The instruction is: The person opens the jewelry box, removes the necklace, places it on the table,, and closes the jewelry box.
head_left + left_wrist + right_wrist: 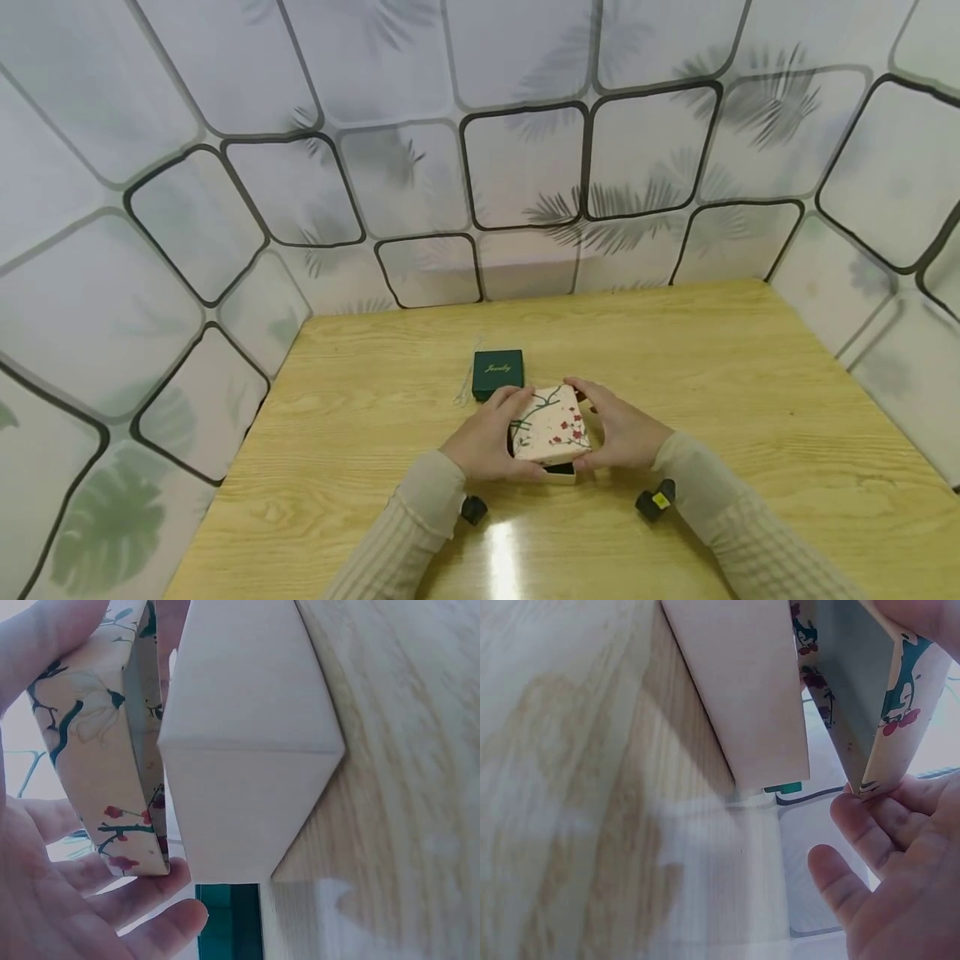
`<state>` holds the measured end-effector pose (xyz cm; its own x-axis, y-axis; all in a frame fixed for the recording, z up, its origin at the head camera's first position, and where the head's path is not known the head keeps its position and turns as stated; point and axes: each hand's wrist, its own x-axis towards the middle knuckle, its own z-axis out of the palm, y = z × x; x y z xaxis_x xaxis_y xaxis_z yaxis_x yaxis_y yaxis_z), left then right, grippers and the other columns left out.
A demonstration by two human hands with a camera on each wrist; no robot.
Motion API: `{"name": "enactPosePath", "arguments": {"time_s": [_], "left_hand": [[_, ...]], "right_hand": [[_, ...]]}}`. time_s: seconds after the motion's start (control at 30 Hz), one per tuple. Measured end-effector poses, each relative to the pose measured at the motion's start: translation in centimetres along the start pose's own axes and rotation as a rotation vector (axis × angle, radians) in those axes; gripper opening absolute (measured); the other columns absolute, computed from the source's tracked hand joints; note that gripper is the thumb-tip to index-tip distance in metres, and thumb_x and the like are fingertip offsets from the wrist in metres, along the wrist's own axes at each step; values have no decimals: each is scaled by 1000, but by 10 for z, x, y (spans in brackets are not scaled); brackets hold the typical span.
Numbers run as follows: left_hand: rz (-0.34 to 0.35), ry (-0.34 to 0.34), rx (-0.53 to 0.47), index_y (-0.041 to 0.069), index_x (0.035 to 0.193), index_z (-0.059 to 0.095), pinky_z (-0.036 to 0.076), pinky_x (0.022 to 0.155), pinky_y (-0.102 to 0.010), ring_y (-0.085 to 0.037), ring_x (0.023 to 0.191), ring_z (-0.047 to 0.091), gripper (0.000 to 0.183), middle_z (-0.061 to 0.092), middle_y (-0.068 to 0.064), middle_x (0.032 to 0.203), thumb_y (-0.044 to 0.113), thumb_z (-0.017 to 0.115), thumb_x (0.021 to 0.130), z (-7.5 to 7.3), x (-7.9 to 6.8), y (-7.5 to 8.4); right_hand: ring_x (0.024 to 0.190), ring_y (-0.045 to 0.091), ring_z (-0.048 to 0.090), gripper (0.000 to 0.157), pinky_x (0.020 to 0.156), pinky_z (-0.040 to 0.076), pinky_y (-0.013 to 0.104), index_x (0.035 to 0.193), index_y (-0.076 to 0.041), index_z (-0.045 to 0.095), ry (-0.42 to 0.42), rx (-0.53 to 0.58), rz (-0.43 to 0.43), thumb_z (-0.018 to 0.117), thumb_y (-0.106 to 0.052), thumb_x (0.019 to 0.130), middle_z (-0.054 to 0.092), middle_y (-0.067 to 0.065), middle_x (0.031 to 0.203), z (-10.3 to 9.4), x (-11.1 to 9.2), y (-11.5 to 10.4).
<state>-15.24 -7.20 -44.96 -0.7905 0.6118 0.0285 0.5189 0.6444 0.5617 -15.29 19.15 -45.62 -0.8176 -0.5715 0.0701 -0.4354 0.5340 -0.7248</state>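
Both hands hold a cream box lid [551,427] printed with red blossoms and dark green branches. My left hand [491,437] grips its left side, and my right hand [618,425] grips the right side. Just under the lid, its plain cream box base [247,750] stands on the table; a dark inside shows at its front edge in the head view. A gap separates lid and base in both wrist views, where the lid's pale underside [847,682] shows. Behind the lid lies a small dark green jewelry box [498,372] with gold lettering.
A thin pale cord or chain [467,383] lies along the green box's left side. The wooden table [360,375] meets patterned fabric walls [525,167] at the back and sides. A bright glare spot lies near the front.
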Motion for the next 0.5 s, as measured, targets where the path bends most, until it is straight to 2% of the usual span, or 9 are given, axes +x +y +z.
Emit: {"name": "enactPosePath", "arguments": {"time_s": [0.3, 0.5], "left_hand": [[-36, 9, -18, 24, 156, 1, 44, 100, -43, -25, 130, 42, 125, 25, -6, 153, 64, 78, 66, 0, 1, 0], [-74, -38, 0, 15, 156, 1, 35, 108, -44, -26, 140, 28, 128, 18, -10, 158, 64, 78, 66, -1, 0, -1]], "right_hand": [[131, 40, 35, 117, 102, 35, 59, 154, -12, 16, 41, 48, -18, 89, -39, 66, 27, 16, 151, -8, -2, 5], [128, 43, 38, 115, 101, 35, 60, 153, -12, 17, 118, 56, 30, 91, -25, 65, 26, 16, 152, -25, -5, 11]]}}
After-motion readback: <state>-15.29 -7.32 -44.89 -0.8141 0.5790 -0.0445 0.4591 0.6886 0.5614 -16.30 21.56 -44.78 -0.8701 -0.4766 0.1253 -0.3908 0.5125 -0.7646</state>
